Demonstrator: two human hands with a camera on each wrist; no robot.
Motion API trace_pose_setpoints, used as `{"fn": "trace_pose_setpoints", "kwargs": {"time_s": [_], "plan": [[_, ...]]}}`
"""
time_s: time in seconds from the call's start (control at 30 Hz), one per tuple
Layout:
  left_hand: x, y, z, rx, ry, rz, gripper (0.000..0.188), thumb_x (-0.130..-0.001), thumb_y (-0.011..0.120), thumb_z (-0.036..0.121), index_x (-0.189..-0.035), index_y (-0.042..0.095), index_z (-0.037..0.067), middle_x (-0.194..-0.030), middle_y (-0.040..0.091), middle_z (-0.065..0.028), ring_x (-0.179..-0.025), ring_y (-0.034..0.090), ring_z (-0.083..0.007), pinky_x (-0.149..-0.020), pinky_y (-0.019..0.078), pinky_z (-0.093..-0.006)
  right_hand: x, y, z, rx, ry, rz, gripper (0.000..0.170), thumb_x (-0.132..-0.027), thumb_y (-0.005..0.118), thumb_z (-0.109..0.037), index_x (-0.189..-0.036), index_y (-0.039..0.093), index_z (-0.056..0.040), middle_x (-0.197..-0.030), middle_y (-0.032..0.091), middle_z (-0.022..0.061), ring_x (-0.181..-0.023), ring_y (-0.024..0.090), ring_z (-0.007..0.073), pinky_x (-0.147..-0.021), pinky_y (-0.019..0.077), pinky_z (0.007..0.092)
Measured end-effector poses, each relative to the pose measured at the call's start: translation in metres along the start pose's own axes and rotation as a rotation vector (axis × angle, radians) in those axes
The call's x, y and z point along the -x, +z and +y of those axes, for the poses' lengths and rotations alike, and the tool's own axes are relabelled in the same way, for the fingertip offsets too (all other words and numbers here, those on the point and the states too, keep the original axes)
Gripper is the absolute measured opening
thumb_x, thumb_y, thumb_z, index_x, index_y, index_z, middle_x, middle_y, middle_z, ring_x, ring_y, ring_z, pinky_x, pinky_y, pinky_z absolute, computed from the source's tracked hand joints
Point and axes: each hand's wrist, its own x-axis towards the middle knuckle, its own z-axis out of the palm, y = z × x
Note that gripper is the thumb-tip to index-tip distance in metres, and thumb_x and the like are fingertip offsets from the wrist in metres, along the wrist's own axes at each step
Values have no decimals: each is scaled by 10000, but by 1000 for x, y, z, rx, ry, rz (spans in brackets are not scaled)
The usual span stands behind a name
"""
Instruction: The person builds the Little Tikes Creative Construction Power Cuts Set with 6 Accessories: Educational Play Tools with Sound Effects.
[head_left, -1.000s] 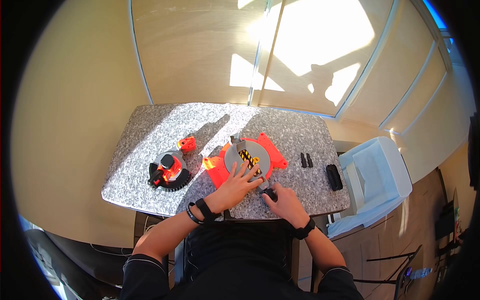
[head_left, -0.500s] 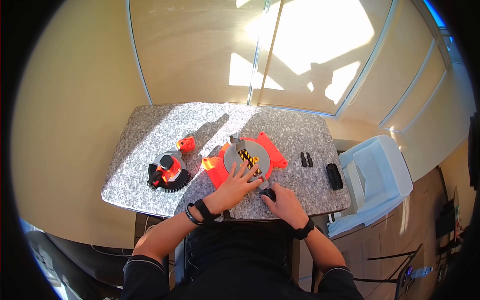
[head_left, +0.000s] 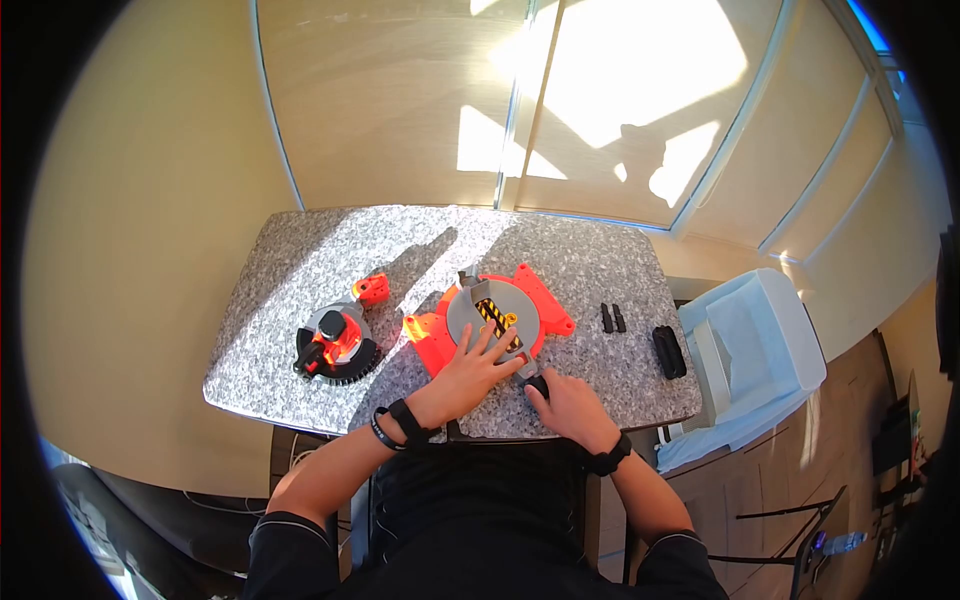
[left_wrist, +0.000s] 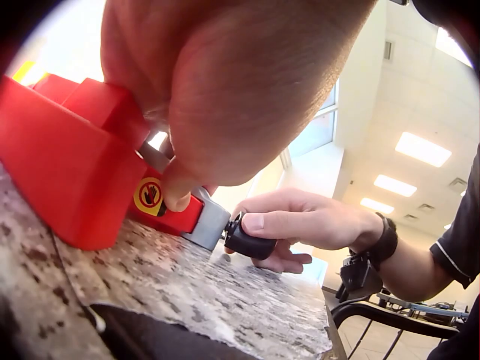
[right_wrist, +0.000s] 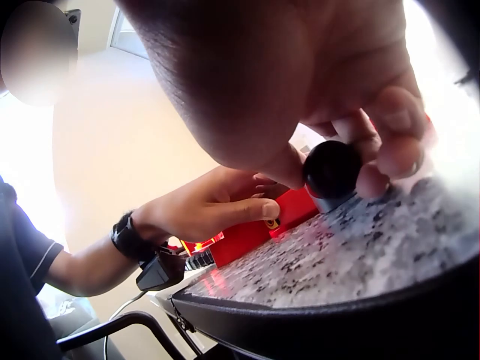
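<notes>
An orange-red miter saw base [head_left: 541, 298] with a round grey turntable [head_left: 466, 312] stands on the table, a black-and-yellow striped label across its middle. Spread over the front of the turntable, my left hand [head_left: 465, 383] rests with its fingers straight. In the left wrist view, a round no-hand warning sticker [left_wrist: 149, 196] shows beside its thumb. A grey arm [left_wrist: 209, 222] sticks out at the front of the base and ends in a black knob [left_wrist: 250, 241]. My right hand [head_left: 577, 410] pinches that knob between thumb and fingers, low over the tabletop in the right wrist view.
The saw's upper part [head_left: 345, 345], with an orange body and black toothed edge, lies on the left of the granite-patterned table [head_left: 300, 245]. Two small black pieces [head_left: 613, 319] and a black case-like object [head_left: 669, 353] lie at right. A light-blue covered chair [head_left: 760, 350] stands beyond.
The right hand has turned slightly on the knob, covering more of it in the head view. My left hand and the saw base hold their places.
</notes>
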Motion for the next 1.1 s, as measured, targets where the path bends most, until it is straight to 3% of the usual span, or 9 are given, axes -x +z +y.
{"fn": "trace_pose_setpoints", "kwargs": {"time_s": [0.17,0.57,0.67,0.73,0.83,1.1], "plan": [[0,-3,0,-24,6,-9,578,-920,571,-42,-1455,551,176,-1704,259,-172,-1567,195,-482,-1231,157,-704,0,-4,-3,-59,15,53,412,-949,722,-335,-1026,568,39,-848,702,287,-846,692,486,-761,540,551],[0,-1,0,-46,2,-14,598,-919,584,-36,-1472,539,188,-1707,254,-170,-1571,193,-475,-1233,157,-699,-2,2,5,-47,-12,35,371,-957,715,-312,-1007,597,36,-842,704,273,-834,693,478,-765,540,548],[0,-3,2,3,-4,5,740,-896,573,-73,-1566,443,212,-1714,241,-169,-1578,177,-471,-1235,148,-697,1,-4,-1,-101,-6,55,398,-933,746,-335,-1016,601,27,-844,712,256,-825,703,454,-769,547,536],[0,-6,3,2,-33,-35,905,-862,552,-117,-1654,286,230,-1719,230,-170,-1583,162,-468,-1235,139,-695,2,-10,-6,-90,-5,61,408,-921,759,-341,-1018,603,24,-846,715,249,-823,708,445,-770,550,531],[0,-10,6,9,-49,-48,984,-835,536,-146,-1683,191,213,-1723,221,-171,-1586,153,-463,-1241,133,-683,1,-8,-4,-71,3,60,413,-911,771,-340,-1015,602,22,-854,718,245,-828,710,441,-768,552,527],[0,-9,5,-28,-40,-7,935,-869,561,-109,-1680,168,141,-1727,208,-170,-1597,124,-446,-1254,132,-652,1,-3,-2,-42,-10,41,381,-950,726,-322,-979,593,34,-853,710,269,-842,697,471,-761,546,541]]}}
